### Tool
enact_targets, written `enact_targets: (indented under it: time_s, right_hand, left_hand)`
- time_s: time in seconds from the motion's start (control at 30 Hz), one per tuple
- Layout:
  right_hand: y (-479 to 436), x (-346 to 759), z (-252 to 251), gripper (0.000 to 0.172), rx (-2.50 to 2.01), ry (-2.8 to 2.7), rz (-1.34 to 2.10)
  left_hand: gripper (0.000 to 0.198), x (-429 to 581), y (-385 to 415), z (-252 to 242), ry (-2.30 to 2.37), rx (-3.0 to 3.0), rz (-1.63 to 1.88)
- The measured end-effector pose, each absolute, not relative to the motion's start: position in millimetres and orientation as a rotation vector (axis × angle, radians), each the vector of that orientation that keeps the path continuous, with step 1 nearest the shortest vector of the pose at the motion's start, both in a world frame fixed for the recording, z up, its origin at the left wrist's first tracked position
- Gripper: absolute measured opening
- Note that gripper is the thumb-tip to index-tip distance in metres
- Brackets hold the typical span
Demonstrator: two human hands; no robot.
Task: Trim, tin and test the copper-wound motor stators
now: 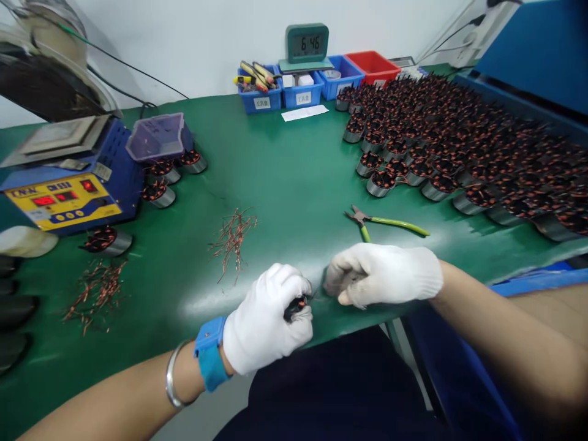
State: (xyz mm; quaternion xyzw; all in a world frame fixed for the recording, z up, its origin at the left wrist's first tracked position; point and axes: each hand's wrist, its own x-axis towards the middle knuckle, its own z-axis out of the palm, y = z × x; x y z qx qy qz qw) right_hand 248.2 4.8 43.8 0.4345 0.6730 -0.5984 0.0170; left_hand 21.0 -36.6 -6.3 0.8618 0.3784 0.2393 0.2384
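My left hand (271, 318), in a white glove, is wrapped round a small wound stator (296, 306). Only a bit of its black body and copper wire shows between the fingers; the rest is hidden. A short way to the right is my right hand (367, 275), also gloved, with a bare thumb tip. Its fingers are loosely curled, a gap shows between them and the thumb, and I see nothing held there. Just beyond the right hand lie cutting pliers (383, 222) with green handles. Left of them is a loose pile of copper wire ends (233, 239).
Many wound stators (441, 141) stand packed on the right. Several more (158, 193) stand at left beside a clear plastic bin (160, 141) and a blue-yellow machine (68, 199). Another wire pile (96, 294) lies front left. Blue boxes (261, 101) and a clock (307, 44) line the back.
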Motion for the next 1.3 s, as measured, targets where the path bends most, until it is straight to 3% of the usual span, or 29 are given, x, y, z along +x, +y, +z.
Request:
enact_targets:
  time_s: [0.07,0.2,0.63,0.77,0.9,1.0,1.1,1.3]
  right_hand:
    - [8.5,240.3,44.3,0.046,1.335,2.064,-1.855]
    - [6.9,215.6,35.3,0.029,1.362,1.845,-1.970]
    - [-3.4,209.9,29.0,0.026,1.435,1.795,-2.173]
    - [9.0,232.2,36.7,0.030,1.774,1.952,-2.162]
    - [28.2,249.6,45.5,0.034,2.033,2.129,-2.420]
    - [29.0,238.0,43.0,0.041,1.683,1.955,-2.285]
    - [19.2,216.3,32.4,0.035,1.345,1.728,-2.069]
    - [10.9,203.1,17.8,0.031,1.322,1.613,-2.223]
  left_hand:
    - [0.015,21.3,-36.3,-7.0,1.034,2.354,0.666]
    - [0.013,21.4,-36.3,-8.5,1.048,2.344,0.666]
    - [0.017,22.1,-39.4,-11.4,1.092,2.264,0.733]
    - [0.016,22.2,-37.5,-11.4,1.043,2.314,0.714]
    - [0.013,22.9,-37.2,-9.2,1.032,2.335,0.719]
    - [0.014,22.5,-37.8,-8.8,1.034,2.336,0.717]
    - [0.013,22.2,-38.4,-10.0,1.052,2.331,0.720]
    - [0.018,23.2,-39.0,-11.0,1.072,2.263,0.773]
